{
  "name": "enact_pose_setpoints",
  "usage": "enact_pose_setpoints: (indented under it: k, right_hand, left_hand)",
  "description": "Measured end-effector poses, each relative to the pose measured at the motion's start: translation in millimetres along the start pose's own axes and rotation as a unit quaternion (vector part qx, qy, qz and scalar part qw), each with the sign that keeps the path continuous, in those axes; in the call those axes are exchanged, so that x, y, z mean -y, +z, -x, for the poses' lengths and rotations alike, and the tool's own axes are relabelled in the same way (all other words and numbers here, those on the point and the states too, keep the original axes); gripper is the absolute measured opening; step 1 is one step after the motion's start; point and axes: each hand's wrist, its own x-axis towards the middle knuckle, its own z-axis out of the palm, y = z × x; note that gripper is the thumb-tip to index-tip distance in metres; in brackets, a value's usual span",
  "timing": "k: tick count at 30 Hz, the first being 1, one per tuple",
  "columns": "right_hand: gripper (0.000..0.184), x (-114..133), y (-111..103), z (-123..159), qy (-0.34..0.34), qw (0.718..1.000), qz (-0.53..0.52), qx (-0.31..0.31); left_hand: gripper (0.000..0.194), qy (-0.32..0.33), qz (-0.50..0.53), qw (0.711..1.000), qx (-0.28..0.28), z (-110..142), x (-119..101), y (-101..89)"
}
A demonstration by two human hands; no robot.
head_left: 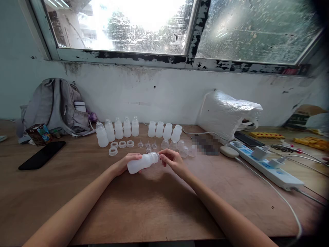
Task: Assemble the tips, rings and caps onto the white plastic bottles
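A frosted white baby bottle (140, 164) lies tilted on its side in my left hand (125, 161), its neck pointing right. The fingers of my left hand are wrapped round its body. At the mouth end, my right hand (172, 160) pinches a small clear bottle nipple (158, 156), partly hidden by the fingers. Just beyond my hands are several loose clear nipples (147, 145), several white collar rings (122, 144) and several clear domed caps (183, 151). Behind them stand several capped bottles (118, 128) on the left and several open bottles (168, 131) on the right.
On the left are a grey backpack (55, 106), a small box (39, 133) and a black phone (42, 155). A silvery bag (223, 113) leans against the wall at right. Nearer lie a round white puck (228, 151) and a power strip (267, 168) with trailing cables.
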Motion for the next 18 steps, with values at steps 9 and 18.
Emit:
enact_pose_setpoints:
  k: [9, 18]
  right_hand:
    - [0.019, -1.2, 0.5, -1.4, 0.004, 0.997, -0.075, -0.025]
    - [0.02, -3.2, -1.1, -0.6, 0.006, 0.999, -0.02, -0.033]
  left_hand:
    - [0.037, -0.003, -0.004, 1.0, -0.003, 0.2, -0.9, 1.3]
    - [0.037, -0.001, -0.009, 1.0, -0.006, -3.9, 5.7, -4.1]
